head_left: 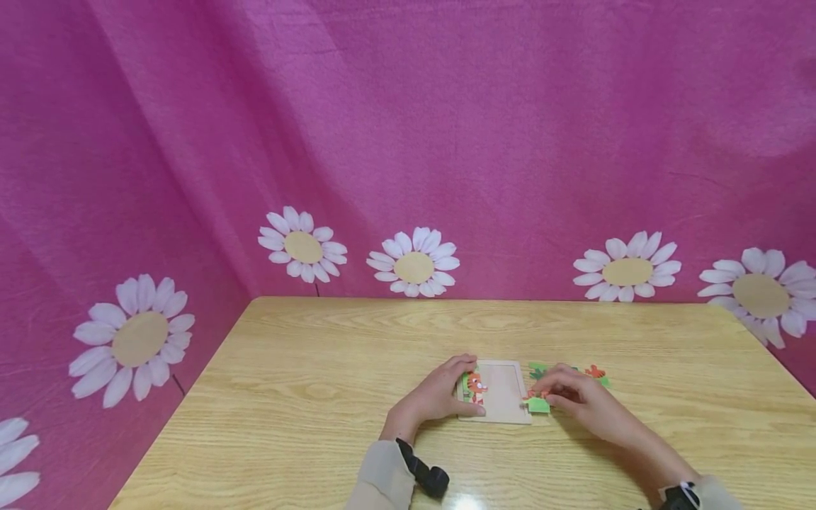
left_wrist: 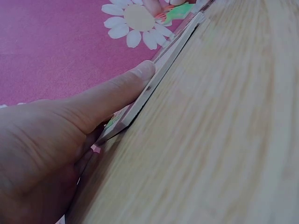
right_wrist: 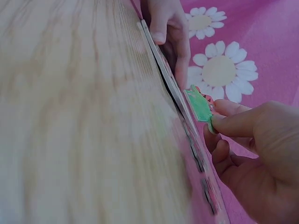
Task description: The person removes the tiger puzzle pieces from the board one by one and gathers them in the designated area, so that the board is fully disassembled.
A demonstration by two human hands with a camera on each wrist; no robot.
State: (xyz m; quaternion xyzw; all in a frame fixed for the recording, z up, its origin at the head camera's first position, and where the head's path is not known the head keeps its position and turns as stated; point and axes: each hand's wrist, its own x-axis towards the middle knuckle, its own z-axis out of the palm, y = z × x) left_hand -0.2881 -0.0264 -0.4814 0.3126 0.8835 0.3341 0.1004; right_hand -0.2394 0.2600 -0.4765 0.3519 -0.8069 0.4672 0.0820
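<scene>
A shallow wooden puzzle tray (head_left: 508,364) lies on the table. My left hand (head_left: 433,393) holds it by its left side, the thumb near the front edge and the fingers at the back. Inside the tray, along its left side, is a printed part with an orange animal face (head_left: 474,383). My right hand (head_left: 583,400) pinches a green and orange puzzle piece (right_wrist: 200,105) between thumb and fingers. In the right wrist view this piece is tilted up, next to the tray's right edge.
Other puzzle pieces lie right of the tray, among them a green one (head_left: 536,369) and one with orange print (head_left: 596,371), partly hidden by my right hand. Behind the wooden table (head_left: 319,354) hangs a pink curtain (head_left: 497,142) with large white flowers.
</scene>
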